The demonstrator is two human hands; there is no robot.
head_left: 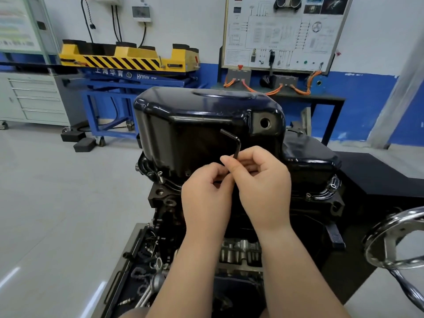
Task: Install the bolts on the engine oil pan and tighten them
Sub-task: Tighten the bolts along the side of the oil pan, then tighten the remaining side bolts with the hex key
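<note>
Where the glossy black metal oil pan [206, 125] rises just beyond both hands, the right hand [263, 187] pinches a black L-shaped hex key [237, 145] upright. The left hand [204, 198] curls at its lower end, gripping what I cannot tell. Seat the tip fully, keep it plumb, then turn gently.

A yellow striped lift [128, 58] is set on a blue stand [107, 94] far left; a wiring board [282, 33] is mounted far right.
</note>
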